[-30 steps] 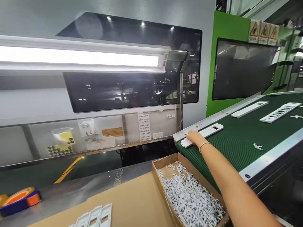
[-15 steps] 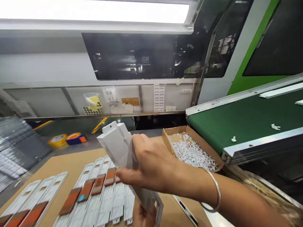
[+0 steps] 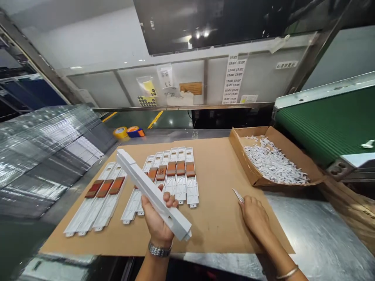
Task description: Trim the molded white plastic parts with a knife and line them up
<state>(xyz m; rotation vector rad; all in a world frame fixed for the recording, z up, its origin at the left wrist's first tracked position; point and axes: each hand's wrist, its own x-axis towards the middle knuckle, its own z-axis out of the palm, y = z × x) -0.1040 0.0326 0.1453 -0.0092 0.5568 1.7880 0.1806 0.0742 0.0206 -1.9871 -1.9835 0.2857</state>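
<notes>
My left hand [image 3: 159,218], with a metal watch at its wrist, is closed around a long white plastic part [image 3: 152,191]. The part is tilted, its far end up to the left and its near end down to the right. My right hand [image 3: 255,215] rests low over the cardboard sheet [image 3: 216,222], fingers closed around a slim utility knife [image 3: 238,195]. Only the knife's pale pointed tip shows past the fingers. Left of and behind my left hand, several white plastic strips [image 3: 191,191] lie in two groups, with orange-brown blocks [image 3: 190,169] across them.
An open cardboard box [image 3: 254,179] of small white scraps [image 3: 272,160] stands at the back right, beside a green conveyor belt [image 3: 328,125]. Plastic-wrapped stacks [image 3: 58,156] rise on the left. Tape rolls [image 3: 120,132] sit behind the sheet. Bare metal table [image 3: 316,218] shows at right.
My right hand has left the white part, moved down to the right and taken hold of the knife lying on the cardboard. My left hand keeps the part. The view has tilted down.
</notes>
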